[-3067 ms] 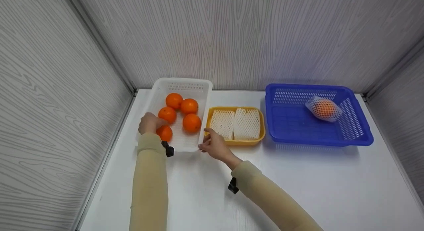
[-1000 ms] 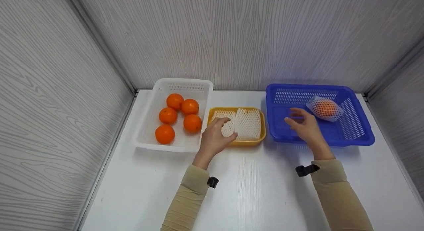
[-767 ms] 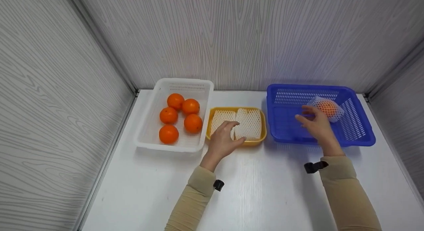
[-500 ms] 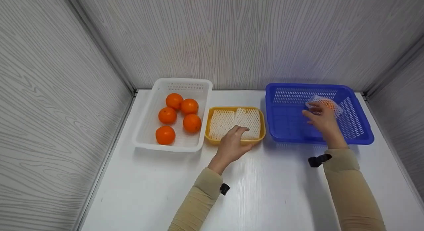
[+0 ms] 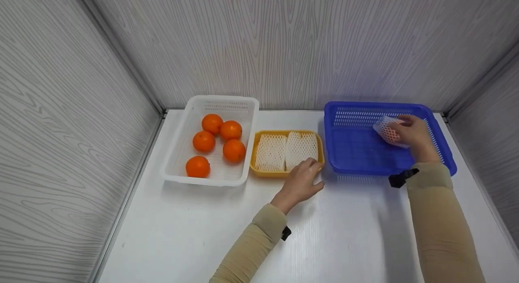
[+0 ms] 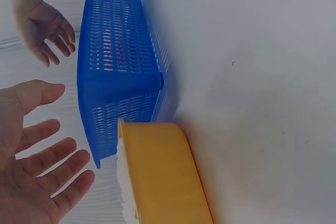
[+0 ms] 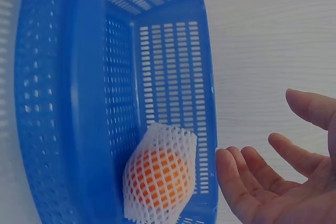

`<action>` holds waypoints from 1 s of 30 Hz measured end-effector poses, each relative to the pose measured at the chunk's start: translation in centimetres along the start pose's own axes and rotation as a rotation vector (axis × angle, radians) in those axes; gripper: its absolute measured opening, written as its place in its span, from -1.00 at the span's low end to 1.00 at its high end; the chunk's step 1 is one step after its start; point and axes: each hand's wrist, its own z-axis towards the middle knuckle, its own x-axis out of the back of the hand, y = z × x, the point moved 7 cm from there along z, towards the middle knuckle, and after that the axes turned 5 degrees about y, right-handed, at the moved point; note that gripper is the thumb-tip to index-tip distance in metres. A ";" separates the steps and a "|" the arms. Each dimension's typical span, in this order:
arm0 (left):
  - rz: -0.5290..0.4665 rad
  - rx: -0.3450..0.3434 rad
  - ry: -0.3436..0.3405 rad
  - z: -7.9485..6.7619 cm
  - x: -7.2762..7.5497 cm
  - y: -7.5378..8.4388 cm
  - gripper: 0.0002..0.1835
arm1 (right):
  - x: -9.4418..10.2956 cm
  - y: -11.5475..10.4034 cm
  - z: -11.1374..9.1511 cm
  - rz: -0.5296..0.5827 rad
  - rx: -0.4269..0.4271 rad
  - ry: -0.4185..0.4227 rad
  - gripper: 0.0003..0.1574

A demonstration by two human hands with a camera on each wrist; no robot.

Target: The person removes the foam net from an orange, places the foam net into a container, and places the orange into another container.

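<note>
My left hand [image 5: 300, 183] hovers over the front right edge of a yellow basket [image 5: 269, 174], its fingers spread and holding nothing. Two stacks of white foam net sleeves [image 5: 271, 152] lie in that basket. Over the right side of a blue basket [image 5: 357, 170], my right hand [image 5: 417, 138] hangs above an orange in a foam net [image 5: 388, 133], partly hiding it. From the right wrist view, the fingers of this right hand [image 7: 283, 182] look loosely bent and apart from the netted orange [image 7: 160, 179]. Several bare oranges [image 5: 234, 151] lie in a white basket [image 5: 202, 181] at the left.
All three baskets stand in a row along the back of a white table [image 5: 182, 234]. A grey wood-grain wall [image 5: 292, 52] rises behind them, with side walls at left and right. The blue basket's high side [image 6: 118, 24] shows beyond the yellow one.
The left hand has left the front orange in the white basket and moved right past the sleeves. The right hand has gone from the white basket's edge to above the netted orange.
</note>
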 end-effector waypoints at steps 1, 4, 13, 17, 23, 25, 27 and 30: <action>0.014 -0.007 -0.003 0.1 -0.2 0.2 -0.47 | 0.1 -0.1 0.2 0.005 -0.002 -0.007 -0.04; 0.049 -0.025 -0.011 0.5 -0.7 0.7 -0.44 | 0.3 -0.3 0.5 -0.008 -0.012 -0.023 -0.01; 0.154 -0.060 -0.048 1.5 -2.3 1.4 -0.32 | -0.5 -0.8 1.5 -0.051 -0.037 -0.037 -0.01; 0.170 -0.050 -0.080 1.6 -3.2 1.4 -0.32 | -1.1 -0.7 1.7 -0.051 -0.038 -0.047 -0.07; 0.199 -0.039 -0.100 1.9 -3.8 1.5 -0.34 | -1.6 0.2 1.8 -0.013 -0.068 -0.064 -0.08; 0.218 -0.042 -0.106 2.0 -3.9 1.7 -0.35 | -1.5 0.6 1.8 -0.012 -0.083 -0.066 -0.08; 0.240 -0.044 -0.115 2.0 -3.9 1.8 -0.36 | -1.4 0.9 1.9 -0.026 -0.092 -0.067 -0.08; 0.288 -0.057 -0.119 2.1 -3.7 2.0 -0.38 | -0.9 1.2 1.9 -0.050 -0.106 -0.069 -0.06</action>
